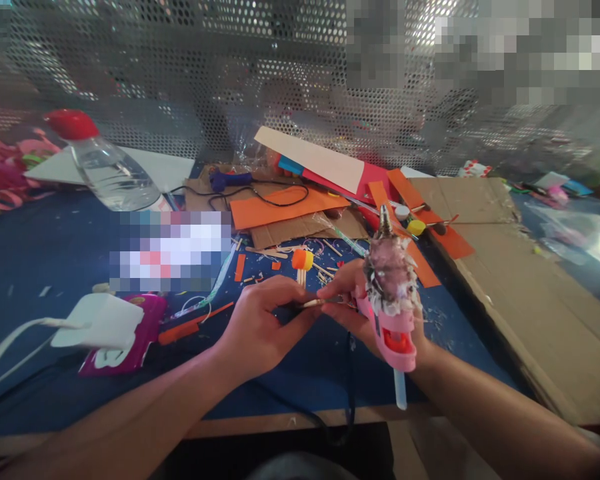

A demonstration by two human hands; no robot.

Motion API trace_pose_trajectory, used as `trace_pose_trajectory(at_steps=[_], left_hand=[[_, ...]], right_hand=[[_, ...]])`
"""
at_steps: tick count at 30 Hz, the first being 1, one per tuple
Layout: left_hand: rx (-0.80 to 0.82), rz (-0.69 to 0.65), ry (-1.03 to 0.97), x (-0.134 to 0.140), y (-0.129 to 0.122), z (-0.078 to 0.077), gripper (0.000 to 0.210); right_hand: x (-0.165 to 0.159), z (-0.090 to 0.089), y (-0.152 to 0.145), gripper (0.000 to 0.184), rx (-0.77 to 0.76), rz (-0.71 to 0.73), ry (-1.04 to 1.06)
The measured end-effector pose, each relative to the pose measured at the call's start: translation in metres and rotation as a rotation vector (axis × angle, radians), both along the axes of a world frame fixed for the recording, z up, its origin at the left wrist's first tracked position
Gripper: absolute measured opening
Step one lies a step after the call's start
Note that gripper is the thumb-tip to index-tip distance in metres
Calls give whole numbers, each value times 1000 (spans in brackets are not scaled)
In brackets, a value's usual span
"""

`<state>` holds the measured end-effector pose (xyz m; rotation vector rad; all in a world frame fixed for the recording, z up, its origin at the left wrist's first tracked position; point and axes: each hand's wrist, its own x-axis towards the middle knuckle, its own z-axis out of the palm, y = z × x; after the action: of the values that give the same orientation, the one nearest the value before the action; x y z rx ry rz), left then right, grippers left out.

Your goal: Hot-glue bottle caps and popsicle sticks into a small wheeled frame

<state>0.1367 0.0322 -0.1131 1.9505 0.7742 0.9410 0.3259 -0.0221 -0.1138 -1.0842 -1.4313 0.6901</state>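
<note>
My left hand pinches a short, pale wooden stick between thumb and fingers over the middle of the blue table. In my right hand is a pink hot glue gun, its metal nozzle pointing up and away and crusted with dried glue. A glue stick sticks out of the gun's rear toward me. The right thumb and fingertip also meet at the wooden stick's other end. Just beyond both hands stands a small orange and yellow piece on pale sticks.
A clear bottle with a red cap stands back left. Nearer lies a white plug adapter on a purple packet. Orange sheets, cardboard and stick scraps cover much of the table. A perforated metal screen rises behind.
</note>
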Motion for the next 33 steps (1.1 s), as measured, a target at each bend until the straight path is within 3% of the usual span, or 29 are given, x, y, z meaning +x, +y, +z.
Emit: trace_pose_trajectory(at_steps=[9,16,26,33], left_hand=[[15,-8,5,2,1,0,6],[30,15,25,2,1,-3,3],[-19,52,-3,-6,6,7,11],[-111,130,-34,-12,21,0,15]], right_hand=[[6,-2,1,18,-53,59,41],[10,-13,9,30,-113,131,268],[15,-6,14,27,-214,89,444],[20,-11,19,34,-303,7,519]])
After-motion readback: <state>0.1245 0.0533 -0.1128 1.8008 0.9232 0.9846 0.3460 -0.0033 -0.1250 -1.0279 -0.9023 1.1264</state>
